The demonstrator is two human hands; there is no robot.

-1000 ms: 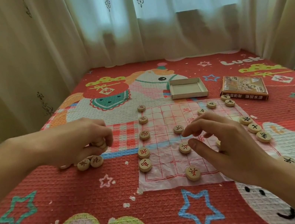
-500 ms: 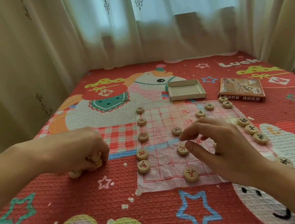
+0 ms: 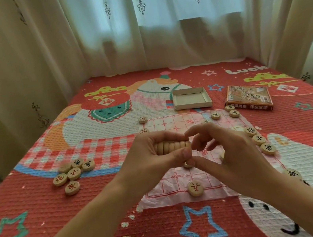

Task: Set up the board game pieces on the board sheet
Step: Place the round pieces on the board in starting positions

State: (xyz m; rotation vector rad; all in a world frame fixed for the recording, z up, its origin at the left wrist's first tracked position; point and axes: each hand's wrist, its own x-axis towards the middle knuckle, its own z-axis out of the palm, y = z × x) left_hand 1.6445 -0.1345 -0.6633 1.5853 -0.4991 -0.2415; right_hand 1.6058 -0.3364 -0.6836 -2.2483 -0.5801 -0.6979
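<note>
Wooden piece stack (image 3: 171, 146) is sitting sideways in the gripping left hand (image 3: 150, 158); right hand (image 3: 234, 153) is curling at its free end, hold unclear. Next, probably: peeling one off onto the board sheet (image 3: 174, 181) below.

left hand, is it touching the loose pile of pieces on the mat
Apart. The head view shows the left hand gripping a stack of pieces over the board sheet, with bare mat between it and the pile.
</note>
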